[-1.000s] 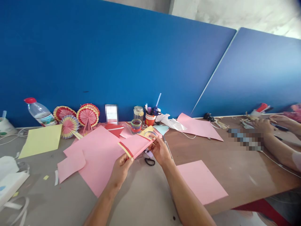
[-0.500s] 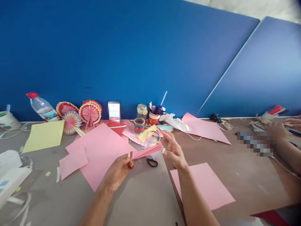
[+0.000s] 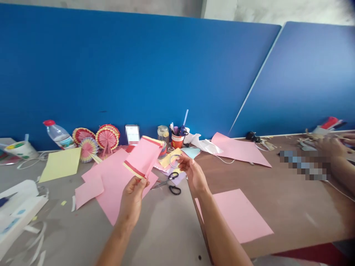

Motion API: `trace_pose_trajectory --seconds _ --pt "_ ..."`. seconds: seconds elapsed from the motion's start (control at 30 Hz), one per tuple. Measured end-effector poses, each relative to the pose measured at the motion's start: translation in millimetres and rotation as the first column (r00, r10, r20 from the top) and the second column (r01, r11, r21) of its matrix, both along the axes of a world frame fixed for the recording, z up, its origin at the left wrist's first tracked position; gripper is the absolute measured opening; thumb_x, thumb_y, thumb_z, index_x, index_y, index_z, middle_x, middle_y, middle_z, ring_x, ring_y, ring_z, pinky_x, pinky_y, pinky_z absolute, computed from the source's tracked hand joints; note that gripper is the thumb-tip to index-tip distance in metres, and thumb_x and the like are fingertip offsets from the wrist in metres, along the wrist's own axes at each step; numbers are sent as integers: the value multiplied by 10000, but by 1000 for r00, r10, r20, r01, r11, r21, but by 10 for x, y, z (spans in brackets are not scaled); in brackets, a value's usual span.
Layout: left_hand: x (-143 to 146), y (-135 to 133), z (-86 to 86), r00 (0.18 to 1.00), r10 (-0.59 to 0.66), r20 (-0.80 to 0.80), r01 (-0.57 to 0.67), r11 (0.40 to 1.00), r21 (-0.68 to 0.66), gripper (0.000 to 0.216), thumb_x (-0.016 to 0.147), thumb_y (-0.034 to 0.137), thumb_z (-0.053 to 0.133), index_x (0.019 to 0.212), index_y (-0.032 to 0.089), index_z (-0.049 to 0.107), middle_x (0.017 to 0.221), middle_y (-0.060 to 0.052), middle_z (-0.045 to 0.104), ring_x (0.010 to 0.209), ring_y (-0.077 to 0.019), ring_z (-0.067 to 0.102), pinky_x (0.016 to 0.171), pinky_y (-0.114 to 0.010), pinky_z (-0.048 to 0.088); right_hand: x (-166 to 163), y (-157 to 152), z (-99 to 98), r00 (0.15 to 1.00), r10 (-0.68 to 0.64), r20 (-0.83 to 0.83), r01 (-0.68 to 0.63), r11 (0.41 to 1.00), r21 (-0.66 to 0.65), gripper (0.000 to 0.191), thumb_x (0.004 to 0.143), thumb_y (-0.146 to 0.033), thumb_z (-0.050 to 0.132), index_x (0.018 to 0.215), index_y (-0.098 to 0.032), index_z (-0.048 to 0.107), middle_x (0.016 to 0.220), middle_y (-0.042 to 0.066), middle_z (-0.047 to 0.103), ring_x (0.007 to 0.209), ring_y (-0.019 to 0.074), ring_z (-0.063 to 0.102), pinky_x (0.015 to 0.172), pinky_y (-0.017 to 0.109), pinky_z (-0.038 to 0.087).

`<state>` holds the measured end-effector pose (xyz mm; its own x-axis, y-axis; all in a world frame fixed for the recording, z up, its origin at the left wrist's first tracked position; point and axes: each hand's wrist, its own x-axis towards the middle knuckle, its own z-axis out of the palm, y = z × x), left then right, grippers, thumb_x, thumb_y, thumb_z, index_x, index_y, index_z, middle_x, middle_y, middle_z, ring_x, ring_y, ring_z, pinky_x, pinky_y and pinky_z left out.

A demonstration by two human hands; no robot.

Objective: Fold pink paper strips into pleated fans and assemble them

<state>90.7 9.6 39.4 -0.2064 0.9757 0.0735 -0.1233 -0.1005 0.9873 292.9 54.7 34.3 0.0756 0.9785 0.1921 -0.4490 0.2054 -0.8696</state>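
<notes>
My left hand [image 3: 132, 201] pinches the lower corner of a pleated pink paper [image 3: 142, 155] between thumb and fingers. The paper is bordered with red and yellow strips, and its broad face is tilted toward me. To the right, my right hand [image 3: 194, 173] is raised with loosely bent fingers and nothing visible in them. Its fingertips overlap the edge of a clear ring [image 3: 174, 161], apparently a tape roll on the table. Black-handled scissors [image 3: 174, 190] lie between the hands, their blades partly over pink paper.
Pink sheets [image 3: 111, 192] and a yellow sheet [image 3: 61, 164] lie at left. Finished paper rosettes [image 3: 107, 137], a bottle [image 3: 59, 135], a jar [image 3: 163, 132] and a pen cup [image 3: 177, 140] line the blue partition [image 3: 138, 74]. Another person's hand [image 3: 331, 147] is at far right.
My left hand has turned the pleated paper from edge-on to face-on, upright and further left, away from my right hand. My right fingers have curled in. The view has shifted slightly.
</notes>
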Motion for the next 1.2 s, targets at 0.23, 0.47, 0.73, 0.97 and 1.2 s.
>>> trace_pose_trajectory --seconds 0.23,0.47,0.73,0.97,1.2 --pt "383 -357 -177 983 185 2 -185 983 -6 326 784 505 576 771 179 580 693 -3 571 692 -144 533 671 -268 435 -399 -395 259 865 469 179 -476 879 -1 328 704 -365 704 967 -179 639 827 18 645 701 138 585 663 270 482" --pt "570 -523 -217 988 115 101 -111 993 -52 274 821 479 541 757 213 557 708 -9 547 687 -151 526 656 -280 428 -641 -511 123 894 338 293 -320 941 -110 37 734 -205 582 771 -199 580 519 -66 514 413 92 436 394 210 353" --pt "342 -754 -251 998 51 -42 -53 998 -47 333 855 476 478 941 171 579 722 -32 585 639 -153 554 640 -314 476 -398 -441 430 515 -334 789 18 925 380 77 771 -173 544 707 -185 584 707 27 573 685 168 490 625 287 356" --pt "-189 -864 -286 354 658 -664 197 642 741 448 692 94 696 1101 240 583 1052 -95 580 1033 -249 535 940 -425 396 -364 -698 232 -173 -586 791 -251 803 540 130 793 -79 500 781 -178 584 815 71 573 817 223 454 813 389 305" --pt "-297 -897 -616 93 632 -770 270 728 630 355 731 238 702 1079 244 628 1081 -104 630 1081 -273 523 1056 -497 216 -330 -1015 -117 -258 -515 818 -433 818 378 109 795 -77 525 794 -184 550 767 34 555 762 195 444 840 384 267"
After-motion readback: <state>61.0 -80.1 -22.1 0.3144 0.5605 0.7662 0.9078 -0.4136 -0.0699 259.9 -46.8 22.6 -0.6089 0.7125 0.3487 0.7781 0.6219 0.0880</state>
